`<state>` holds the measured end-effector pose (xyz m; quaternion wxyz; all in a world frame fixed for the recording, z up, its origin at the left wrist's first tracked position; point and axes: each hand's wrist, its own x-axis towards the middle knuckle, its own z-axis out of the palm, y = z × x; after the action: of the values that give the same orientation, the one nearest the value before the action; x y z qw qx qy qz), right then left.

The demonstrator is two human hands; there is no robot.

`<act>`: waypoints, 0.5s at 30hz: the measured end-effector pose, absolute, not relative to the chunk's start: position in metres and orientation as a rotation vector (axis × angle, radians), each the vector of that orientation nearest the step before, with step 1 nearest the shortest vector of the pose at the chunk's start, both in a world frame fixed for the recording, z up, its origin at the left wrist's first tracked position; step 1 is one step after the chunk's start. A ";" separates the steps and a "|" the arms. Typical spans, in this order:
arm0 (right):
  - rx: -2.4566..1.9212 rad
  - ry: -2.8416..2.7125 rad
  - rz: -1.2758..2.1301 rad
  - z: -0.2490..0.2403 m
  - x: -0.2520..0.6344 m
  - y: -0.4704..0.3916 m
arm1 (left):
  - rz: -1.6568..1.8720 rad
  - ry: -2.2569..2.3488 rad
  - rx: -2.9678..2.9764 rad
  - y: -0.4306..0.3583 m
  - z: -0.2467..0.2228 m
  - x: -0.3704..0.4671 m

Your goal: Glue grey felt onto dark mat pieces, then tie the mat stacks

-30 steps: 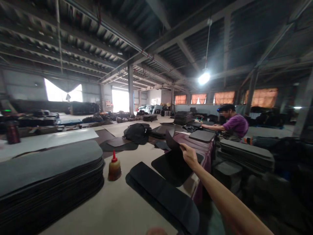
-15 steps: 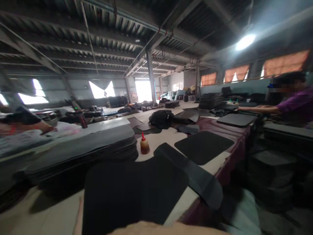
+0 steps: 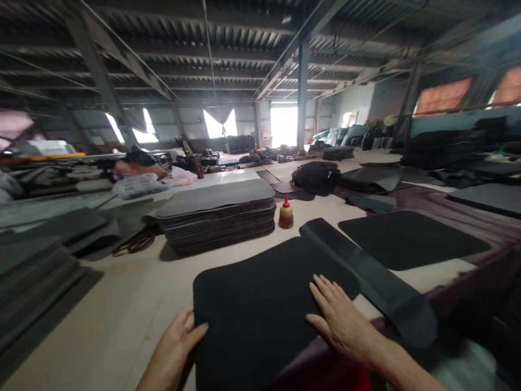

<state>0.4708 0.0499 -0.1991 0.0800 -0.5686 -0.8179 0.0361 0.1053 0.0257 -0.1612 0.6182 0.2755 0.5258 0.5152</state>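
Observation:
A large black sheet (image 3: 260, 293) with rounded corners lies on the table in front of me. My left hand (image 3: 179, 342) grips its left edge, thumb on top and the other fingers partly hidden beneath. On the sheet's right part, my right hand (image 3: 340, 320) rests flat with its fingers stretched out. A long dark strip (image 3: 370, 277) lies along the sheet's right side and hangs over the table edge. Beyond the sheet stands a squeeze bottle (image 3: 286, 216) with a red nozzle and brownish contents.
A tall stack of dark sheets (image 3: 215, 217) stands behind and left of the bottle. Another black sheet (image 3: 411, 239) lies to the right. More stacked sheets (image 3: 36, 277) are at far left. A black bag-like bundle (image 3: 315, 177) sits farther back. A person (image 3: 140, 165) is at far left.
My view has swung left, so things appear shifted right and the co-worker in purple has left the picture. Both my hands have come into view on the black sheet.

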 end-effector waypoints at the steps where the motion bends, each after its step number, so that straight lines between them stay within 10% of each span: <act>1: -1.682 -2.471 0.122 -0.197 0.462 0.041 | 1.205 1.235 0.643 0.027 -0.157 0.102; 15: -1.651 -2.591 0.323 -0.172 0.438 0.041 | 1.137 1.686 0.967 0.037 -0.179 0.030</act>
<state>0.4375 0.0415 -0.1723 0.0260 -0.5342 -0.8385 0.1046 0.0300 0.0366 -0.1790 0.4302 0.3876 0.6759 0.4559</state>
